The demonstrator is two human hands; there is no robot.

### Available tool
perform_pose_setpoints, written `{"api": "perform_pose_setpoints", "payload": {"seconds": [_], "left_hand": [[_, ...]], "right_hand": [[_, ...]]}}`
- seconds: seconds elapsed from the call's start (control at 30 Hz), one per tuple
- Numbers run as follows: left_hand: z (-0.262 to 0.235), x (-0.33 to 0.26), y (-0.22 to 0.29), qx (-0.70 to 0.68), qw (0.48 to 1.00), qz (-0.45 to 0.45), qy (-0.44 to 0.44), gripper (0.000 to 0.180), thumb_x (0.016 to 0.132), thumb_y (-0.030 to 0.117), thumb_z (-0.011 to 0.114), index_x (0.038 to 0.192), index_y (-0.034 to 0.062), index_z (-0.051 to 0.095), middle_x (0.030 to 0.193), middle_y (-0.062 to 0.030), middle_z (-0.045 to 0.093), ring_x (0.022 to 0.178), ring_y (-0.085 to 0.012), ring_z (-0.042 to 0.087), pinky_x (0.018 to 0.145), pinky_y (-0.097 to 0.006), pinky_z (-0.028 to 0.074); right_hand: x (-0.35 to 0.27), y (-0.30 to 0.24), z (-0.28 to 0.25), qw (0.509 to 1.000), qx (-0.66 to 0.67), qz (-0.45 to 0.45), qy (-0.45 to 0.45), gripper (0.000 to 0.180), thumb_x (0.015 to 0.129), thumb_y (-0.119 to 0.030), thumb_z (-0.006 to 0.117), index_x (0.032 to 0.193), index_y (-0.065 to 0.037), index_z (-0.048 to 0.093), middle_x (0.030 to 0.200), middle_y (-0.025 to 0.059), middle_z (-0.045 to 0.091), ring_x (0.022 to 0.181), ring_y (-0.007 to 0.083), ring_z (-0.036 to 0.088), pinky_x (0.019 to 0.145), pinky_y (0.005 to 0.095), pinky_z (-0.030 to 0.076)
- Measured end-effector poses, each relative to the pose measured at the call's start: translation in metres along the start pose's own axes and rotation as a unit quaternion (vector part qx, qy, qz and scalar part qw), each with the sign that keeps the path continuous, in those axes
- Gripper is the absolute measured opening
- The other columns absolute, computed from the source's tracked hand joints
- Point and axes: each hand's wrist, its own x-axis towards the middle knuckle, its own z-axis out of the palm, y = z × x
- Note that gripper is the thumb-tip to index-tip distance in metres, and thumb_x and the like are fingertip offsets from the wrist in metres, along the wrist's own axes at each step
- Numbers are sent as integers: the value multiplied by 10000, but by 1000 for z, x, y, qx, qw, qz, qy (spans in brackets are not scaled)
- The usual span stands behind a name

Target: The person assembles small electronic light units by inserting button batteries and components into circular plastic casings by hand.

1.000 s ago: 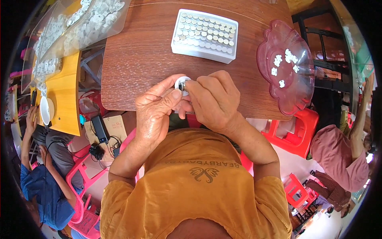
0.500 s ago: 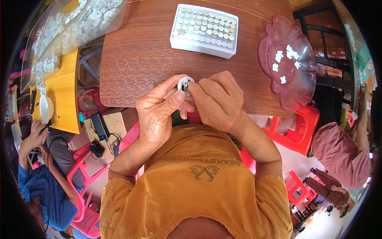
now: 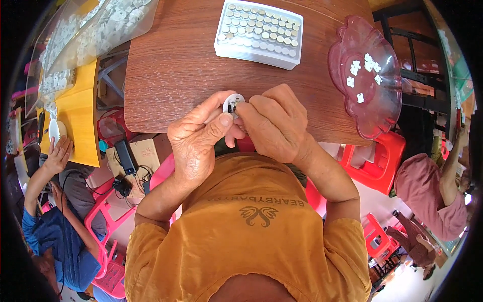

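"Two bare hands meet over the near part of a brown table (image 3: 171, 90). What does the left hand (image 3: 193, 146) hold?"

"Its thumb and fingers grip a white round piece (image 3: 227, 106) with a dark middle, raised between the hands."

"And the right hand (image 3: 274, 123)?"

"It bends inward, fingers curled, fingertips at the piece's right side. They hide what lies beneath, so whether it pinches anything, one cannot tell."

"What stands beyond?"

"On the far side, a white box (image 3: 256, 57) bears rows of round silvery discs (image 3: 265, 35). To the right, a scalloped, reddish see-through tray (image 3: 367, 121) carries small white parts (image 3: 350, 81)."

"And at left?"

"A yellow table (image 3: 85, 136), where a co-worker's hand (image 3: 59, 151) is at a white bowl (image 3: 57, 130); farther off sits a clear container (image 3: 143, 30) of white pieces (image 3: 118, 17)."
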Motion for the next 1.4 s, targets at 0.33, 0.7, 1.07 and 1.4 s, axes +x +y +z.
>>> {"api": "perform_pose_setpoints", "payload": {"seconds": [0.33, 0.7, 1.07, 1.4], "left_hand": [[-3, 3, -1, 21, 1000, -9, -18, 328, 872, 44, 584, 1168, -89, 541, 860, -142, 650, 661, -142, 620, 536, -215, 455], [3, 6, -1, 26, 1000, -2, -16, 332, 879, 66, 586, 1169, -91, 540, 859, -148, 647, 668, -143, 616, 534, -216, 456], [4, 6, -2, 39, 998, -34, -22, 339, 876, 90, 599, 1160, -88, 547, 859, -152, 652, 658, -145, 617, 522, -220, 457], [-3, 16, 4, -35, 994, -103, -24, 311, 892, 110, 571, 1131, -87, 557, 855, -155, 650, 650, -157, 622, 522, -228, 463]], "right_hand": [[1, 2, 2, 990, 82, 115, 8, 277, 552, -39, 688, 810, -17, 590, 727, 68, 536, 617, 240, 497, 514, 329, 415], [3, -17, -2, 915, 165, 367, 17, 178, 677, 9, 684, 820, -41, 589, 732, 88, 572, 660, 275, 550, 560, 352, 439], [13, -19, -7, 733, 375, 567, 18, 51, 787, 16, 622, 796, 14, 572, 655, 34, 576, 595, 50, 536, 503, 207, 433], [12, -22, 3, 749, 316, 581, 28, 59, 787, -4, 624, 800, 15, 570, 648, 50, 576, 586, 72, 542, 503, 238, 443]]}}
